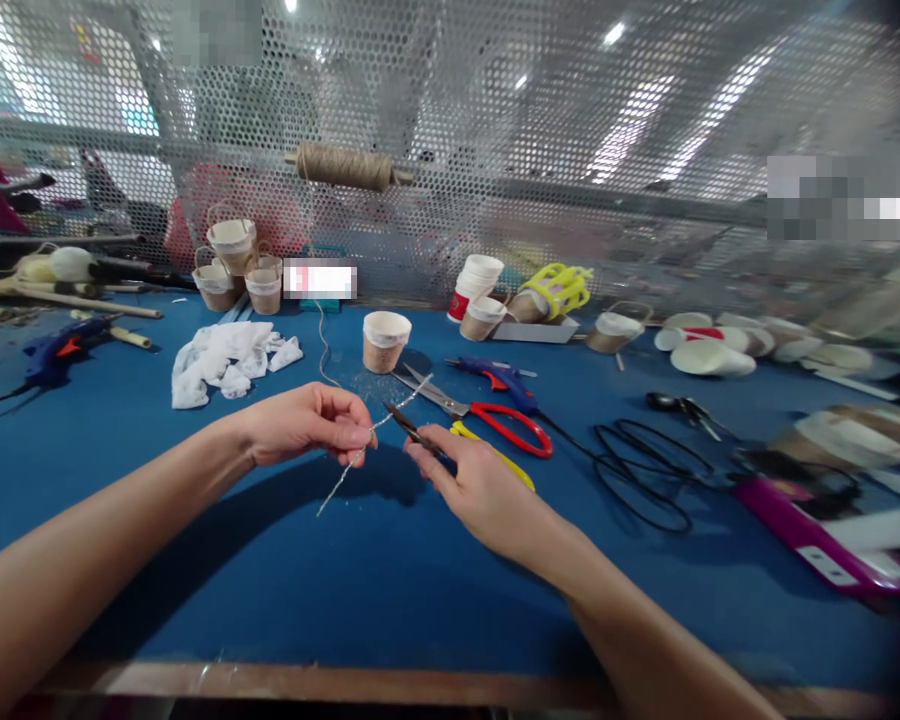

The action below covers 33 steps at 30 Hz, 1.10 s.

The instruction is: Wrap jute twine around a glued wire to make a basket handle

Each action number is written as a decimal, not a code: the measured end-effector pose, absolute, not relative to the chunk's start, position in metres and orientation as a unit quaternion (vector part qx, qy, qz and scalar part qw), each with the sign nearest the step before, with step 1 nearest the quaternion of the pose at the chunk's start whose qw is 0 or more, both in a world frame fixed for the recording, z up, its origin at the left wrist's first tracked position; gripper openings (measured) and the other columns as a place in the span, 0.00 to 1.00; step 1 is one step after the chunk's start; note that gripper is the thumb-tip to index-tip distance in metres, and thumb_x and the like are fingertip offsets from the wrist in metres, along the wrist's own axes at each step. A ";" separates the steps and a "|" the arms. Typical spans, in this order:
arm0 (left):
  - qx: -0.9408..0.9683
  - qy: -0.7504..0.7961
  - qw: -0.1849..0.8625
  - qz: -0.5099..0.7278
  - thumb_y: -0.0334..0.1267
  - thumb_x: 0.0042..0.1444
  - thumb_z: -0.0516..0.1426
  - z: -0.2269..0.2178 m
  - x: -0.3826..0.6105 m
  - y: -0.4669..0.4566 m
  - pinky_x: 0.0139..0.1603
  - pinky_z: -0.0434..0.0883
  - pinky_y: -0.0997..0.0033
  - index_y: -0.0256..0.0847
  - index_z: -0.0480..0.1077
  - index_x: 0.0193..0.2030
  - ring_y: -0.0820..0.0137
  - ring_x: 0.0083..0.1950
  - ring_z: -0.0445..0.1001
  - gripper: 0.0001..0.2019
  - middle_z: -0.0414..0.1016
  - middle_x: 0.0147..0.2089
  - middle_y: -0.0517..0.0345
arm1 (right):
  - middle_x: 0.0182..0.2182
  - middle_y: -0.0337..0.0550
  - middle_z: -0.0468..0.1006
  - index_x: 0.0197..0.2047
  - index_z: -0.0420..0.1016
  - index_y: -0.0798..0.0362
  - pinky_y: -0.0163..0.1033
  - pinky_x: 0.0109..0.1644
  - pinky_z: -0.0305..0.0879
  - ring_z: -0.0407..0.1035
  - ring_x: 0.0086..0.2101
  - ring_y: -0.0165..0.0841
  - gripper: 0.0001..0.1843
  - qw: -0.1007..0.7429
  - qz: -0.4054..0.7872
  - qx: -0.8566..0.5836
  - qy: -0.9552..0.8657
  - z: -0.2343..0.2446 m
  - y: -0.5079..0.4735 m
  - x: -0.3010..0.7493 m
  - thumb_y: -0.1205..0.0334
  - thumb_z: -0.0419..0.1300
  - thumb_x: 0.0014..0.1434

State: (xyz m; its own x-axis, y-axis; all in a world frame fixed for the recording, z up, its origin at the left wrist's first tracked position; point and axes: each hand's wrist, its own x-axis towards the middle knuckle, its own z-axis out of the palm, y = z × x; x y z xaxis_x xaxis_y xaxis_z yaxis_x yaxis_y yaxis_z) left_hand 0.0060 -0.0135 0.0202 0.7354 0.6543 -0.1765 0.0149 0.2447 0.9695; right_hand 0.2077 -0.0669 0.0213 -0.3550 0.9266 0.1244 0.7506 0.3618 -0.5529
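The left hand [311, 420] pinches a thin twine strand [360, 455], its upper end lost near the paper cup [385, 341]. Just right of the strand, the right hand [480, 485] grips yellow-handled snips [420, 435], handles mostly hidden in the fist.

No text, label or number can be read anywhere here.

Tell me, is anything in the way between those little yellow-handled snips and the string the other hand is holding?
Nothing visible. The right hand holds the snips with the blades pointing at the string pinched in the left hand; only bare blue table lies beneath.
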 end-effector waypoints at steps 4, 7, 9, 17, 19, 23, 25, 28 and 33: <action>0.568 0.301 0.726 0.242 0.35 0.43 0.61 0.017 0.008 -0.013 0.29 0.62 0.76 0.35 0.69 0.24 0.79 0.23 0.66 0.06 0.72 0.21 0.62 | 0.28 0.41 0.75 0.35 0.67 0.53 0.36 0.31 0.62 0.69 0.27 0.31 0.12 0.212 0.223 -0.537 -0.786 0.023 -0.067 0.207 0.57 0.46 0.60; 0.562 0.326 0.700 0.296 0.34 0.45 0.60 0.017 0.015 -0.018 0.27 0.60 0.78 0.35 0.68 0.25 0.80 0.23 0.65 0.05 0.72 0.22 0.62 | 0.34 0.44 0.75 0.39 0.66 0.54 0.38 0.36 0.63 0.70 0.32 0.33 0.12 0.232 0.222 -0.541 -0.777 0.022 -0.066 0.207 0.57 0.47 0.60; 0.566 0.329 0.687 0.316 0.34 0.46 0.59 0.017 0.019 -0.022 0.26 0.59 0.78 0.35 0.67 0.25 0.81 0.22 0.64 0.05 0.72 0.22 0.62 | 0.38 0.46 0.75 0.42 0.66 0.54 0.39 0.39 0.63 0.69 0.36 0.34 0.12 0.240 0.218 -0.535 -0.780 0.021 -0.066 0.206 0.57 0.48 0.60; 0.634 0.340 0.623 0.308 0.37 0.48 0.57 0.023 0.023 -0.027 0.28 0.63 0.76 0.35 0.67 0.26 0.79 0.24 0.65 0.07 0.71 0.23 0.61 | 0.34 0.45 0.74 0.38 0.66 0.54 0.39 0.38 0.62 0.68 0.34 0.34 0.12 0.222 0.223 -0.527 -0.789 0.018 -0.067 0.206 0.57 0.47 0.60; 0.700 0.354 0.540 0.306 0.39 0.50 0.55 0.026 0.020 -0.027 0.30 0.64 0.74 0.36 0.69 0.30 0.76 0.27 0.67 0.08 0.73 0.26 0.59 | 0.32 0.44 0.74 0.37 0.66 0.54 0.37 0.35 0.62 0.68 0.32 0.33 0.12 0.229 0.218 -0.539 -0.780 0.019 -0.066 0.206 0.57 0.47 0.60; 0.835 0.358 0.137 0.396 0.40 0.52 0.54 0.030 0.018 -0.035 0.37 0.66 0.68 0.36 0.70 0.33 0.70 0.34 0.69 0.09 0.73 0.31 0.53 | 0.27 0.43 0.74 0.35 0.65 0.54 0.35 0.29 0.60 0.68 0.27 0.32 0.13 0.226 0.192 -0.583 -0.757 0.018 -0.065 0.206 0.55 0.45 0.61; 0.863 0.320 -0.006 0.390 0.42 0.52 0.55 0.028 0.022 -0.042 0.37 0.68 0.67 0.35 0.70 0.31 0.68 0.35 0.69 0.11 0.72 0.31 0.51 | 0.28 0.44 0.74 0.35 0.65 0.54 0.36 0.30 0.60 0.68 0.28 0.33 0.12 0.222 0.180 -0.596 -0.751 0.016 -0.065 0.205 0.57 0.46 0.60; 0.873 0.344 -0.131 0.321 0.41 0.51 0.55 0.021 0.029 -0.051 0.35 0.70 0.64 0.33 0.69 0.30 0.64 0.35 0.69 0.10 0.71 0.31 0.48 | 0.32 0.45 0.75 0.34 0.65 0.54 0.37 0.34 0.60 0.69 0.32 0.34 0.08 0.220 0.173 -0.598 -0.751 0.011 -0.066 0.201 0.60 0.48 0.60; 0.864 0.363 -0.218 0.273 0.28 0.53 0.51 0.015 0.034 -0.054 0.29 0.70 0.67 0.33 0.70 0.28 0.66 0.29 0.69 0.07 0.69 0.25 0.52 | 0.34 0.47 0.74 0.36 0.65 0.54 0.37 0.35 0.61 0.69 0.33 0.35 0.06 0.210 0.134 -0.616 -0.747 0.009 -0.070 0.194 0.62 0.49 0.59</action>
State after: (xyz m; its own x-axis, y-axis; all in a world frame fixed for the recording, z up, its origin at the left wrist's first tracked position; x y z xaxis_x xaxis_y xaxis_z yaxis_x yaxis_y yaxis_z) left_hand 0.0343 -0.0540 0.0147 0.5866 0.5087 0.6302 0.7466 -0.6412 -0.1773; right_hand 0.1944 -0.0701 0.0086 -0.1519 0.9772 0.1484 0.8648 0.2041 -0.4587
